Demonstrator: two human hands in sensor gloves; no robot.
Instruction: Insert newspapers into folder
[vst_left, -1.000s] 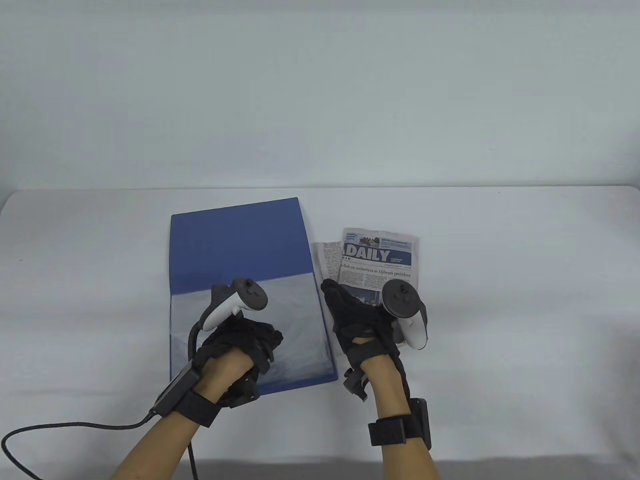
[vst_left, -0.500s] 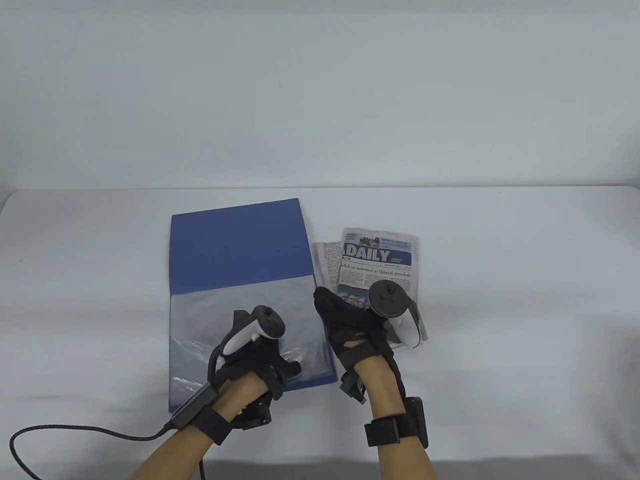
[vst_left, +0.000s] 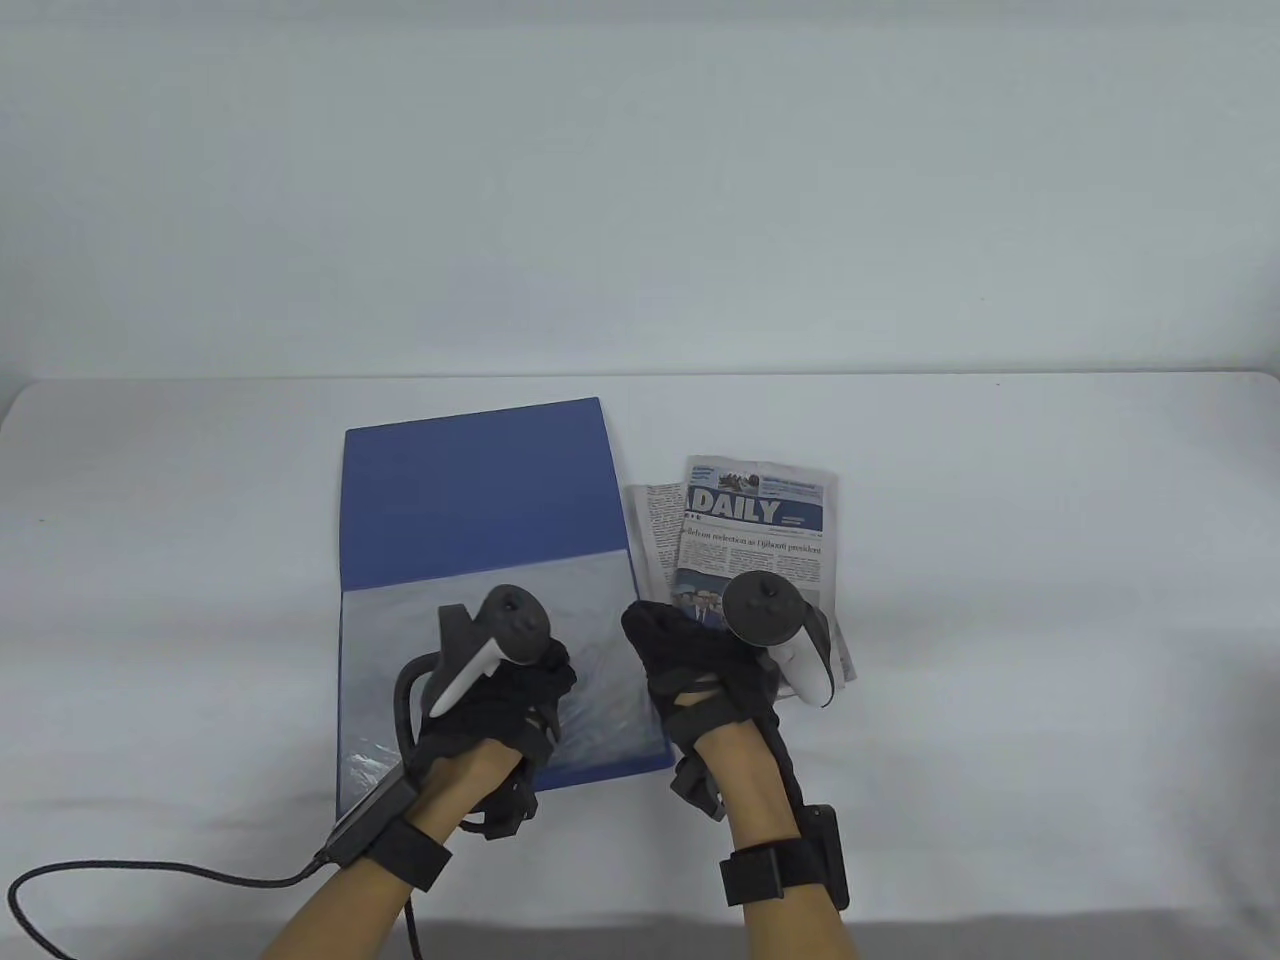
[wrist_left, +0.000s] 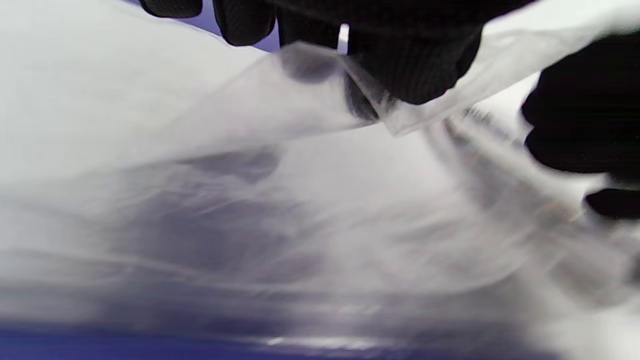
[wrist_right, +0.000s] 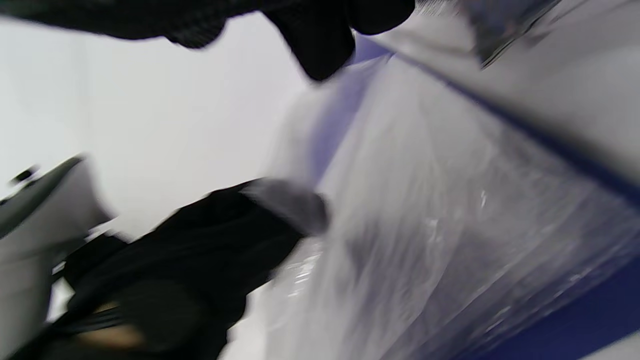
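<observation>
1. Your left fingers (wrist_left: 410, 75) are closed together on a clear plastic sleeve (wrist_left: 280, 165). In the left wrist view you pinch its free edge and hold it raised above the sheets under it, so a mouth begins to open there.
2. Your left hand (vst_left: 500, 700) is over the near part of the blue folder (vst_left: 480, 490), which lies open and flat on the bench (vst_left: 1050, 600).
3. For your right fingers (wrist_right: 320, 45) I cannot tell whether they are apart or closed; the right wrist view is blurred. They hang at the right edge of the folder, and I see no paper between them.
4. Your right hand (vst_left: 700, 660) is between the folder and the newspapers (vst_left: 750, 520), partly over the near-left corner of the papers. Whether it touches them is hidden.
5. The newspapers lie just to the right of the folder, in a small untidy stack, with the "DAILY" page on top. None of them is inside the folder.
6. I judge the task to be at an early stage. Done: the folder is open and one sleeve is being lifted.
7. Left to do: open the sleeve wide enough, pick up the papers, slide them in, and, if you want, close the cover.
</observation>
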